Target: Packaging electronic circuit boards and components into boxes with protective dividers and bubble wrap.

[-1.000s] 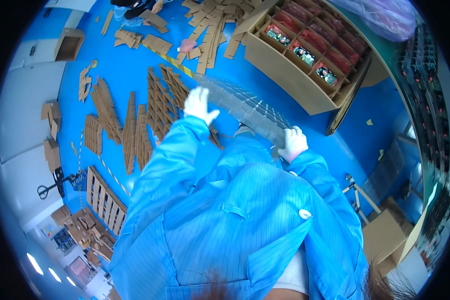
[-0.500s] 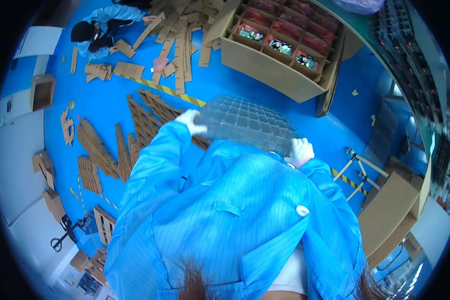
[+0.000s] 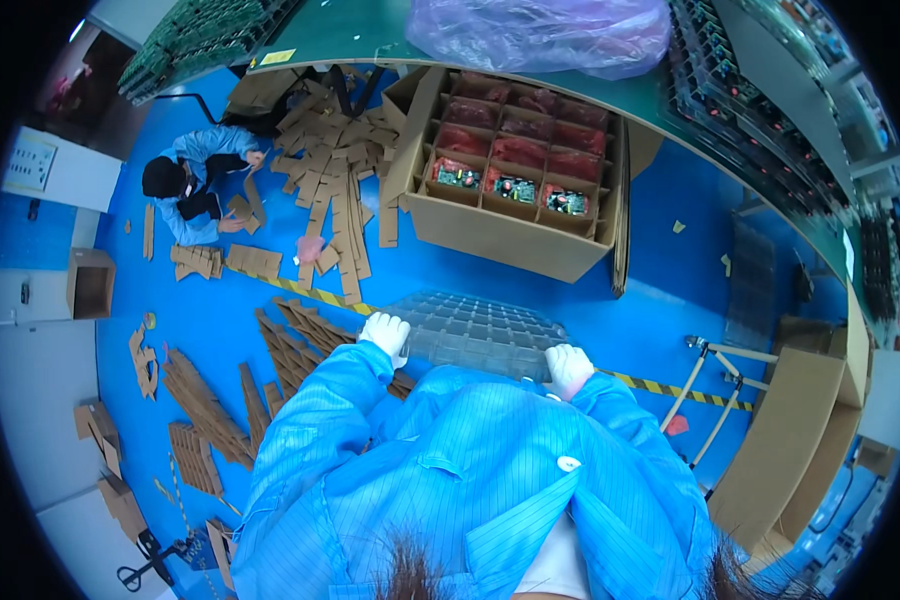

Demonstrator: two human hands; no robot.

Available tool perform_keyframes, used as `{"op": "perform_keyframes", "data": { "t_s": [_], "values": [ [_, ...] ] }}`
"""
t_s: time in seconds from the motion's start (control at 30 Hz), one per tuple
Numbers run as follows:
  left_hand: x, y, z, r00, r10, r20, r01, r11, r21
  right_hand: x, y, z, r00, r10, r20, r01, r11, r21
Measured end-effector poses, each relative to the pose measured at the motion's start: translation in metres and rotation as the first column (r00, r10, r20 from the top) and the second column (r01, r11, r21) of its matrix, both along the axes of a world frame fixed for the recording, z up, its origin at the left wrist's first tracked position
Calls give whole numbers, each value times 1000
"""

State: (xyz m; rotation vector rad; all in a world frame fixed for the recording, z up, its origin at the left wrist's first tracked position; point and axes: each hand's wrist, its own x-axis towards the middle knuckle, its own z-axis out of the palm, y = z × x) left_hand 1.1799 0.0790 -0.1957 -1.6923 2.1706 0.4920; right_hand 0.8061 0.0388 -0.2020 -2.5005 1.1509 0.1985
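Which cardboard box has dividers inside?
The big box straight ahead, beyond the clear tray held by the left hand and right hand. Dividers and circuit boards show in it; the box at right and small box at far left show neither.

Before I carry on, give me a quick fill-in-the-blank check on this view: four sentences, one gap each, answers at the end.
1. The left hand and right hand, both gloved in ____, hold the clear plastic tray.
2. Circuit boards show in ____ compartments of the open cardboard box.
3. The plastic bag on the green table is coloured ____.
4. The striped floor tape is black and ____.

Missing words: white; three; purple; yellow.
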Motion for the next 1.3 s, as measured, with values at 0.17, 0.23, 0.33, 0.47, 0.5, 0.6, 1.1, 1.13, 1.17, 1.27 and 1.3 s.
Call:
{"op": "perform_keyframes", "data": {
  "t_s": [0.17,0.23,0.33,0.47,0.5,0.6,1.1,1.13,1.17,1.27,1.3],
  "values": [
    [-3,0,1,992,-126,30,129,979,-160,9,-2,-7,1000,24,-10,-25,999,-28],
    [-5,-3,-5,977,-212,9,199,901,-386,13,-2,-12,996,39,-83,-43,998,-46],
    [-26,-20,-1,983,-185,-16,179,969,-170,14,-4,-9,999,38,11,-37,998,-49],
    [-37,-33,1,988,-154,-4,153,983,104,17,-6,-2,994,44,96,-39,998,-54],
    [-35,-36,1,986,-166,11,163,975,151,19,-6,0,995,39,89,-34,998,-51],
    [-37,-43,0,977,-209,42,192,950,246,26,-11,0,999,-32,-9,31,999,-41],
    [-45,-16,-36,982,-120,-145,158,945,288,40,-6,8,972,-111,-206,156,964,216],
    [-45,-17,-28,981,-111,-157,150,954,261,39,-10,7,970,-24,-241,84,966,244],
    [-46,-21,-19,984,-99,-150,134,959,248,39,-10,2,972,-13,-236,69,971,230],
    [-50,-32,-9,994,-62,-92,93,921,378,43,-18,-7,966,-54,-255,102,979,178],
    [-51,-19,-18,995,-98,19,92,977,193,47,-22,1,965,-46,-259,102,973,206]
  ]
}}
